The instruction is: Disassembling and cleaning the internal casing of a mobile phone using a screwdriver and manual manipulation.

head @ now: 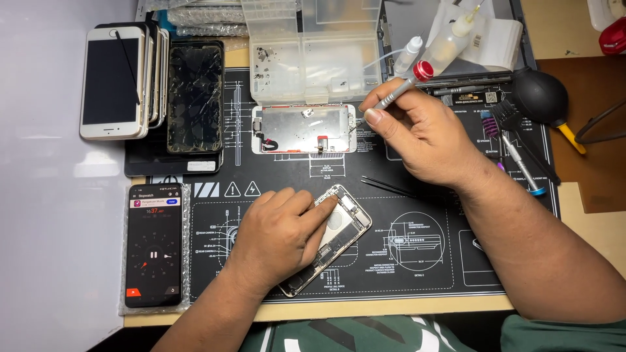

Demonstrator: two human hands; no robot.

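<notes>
Nearest the camera, one opened phone body (336, 236) lies on the black work mat (417, 261), its long axis running diagonally from lower left to upper right, inner parts facing up. One left hand (277, 238) rests on it, fingers (319, 207) together and pressed flat on its upper end, clamping nothing. Left of the phone body, one dark phone showing a stopwatch screen (154, 246) lies upright on bubble wrap. Just right of the phone body's upper end lies one pair of black tweezers (388, 187). Beyond the phone body, one detached screen assembly (303, 129) lies crosswise, metal back up. One right hand (424, 133) hovers beside its right end, fingers clamped on one grey screwdriver with a red cap (401, 83), tip pointing down-left. Farther left of the phone body stands one stack of phones (114, 81) beside one cracked screen (195, 98). Farthest back sits one clear parts box (310, 49); one black dust blower (541, 98) lies well to the right.
</notes>
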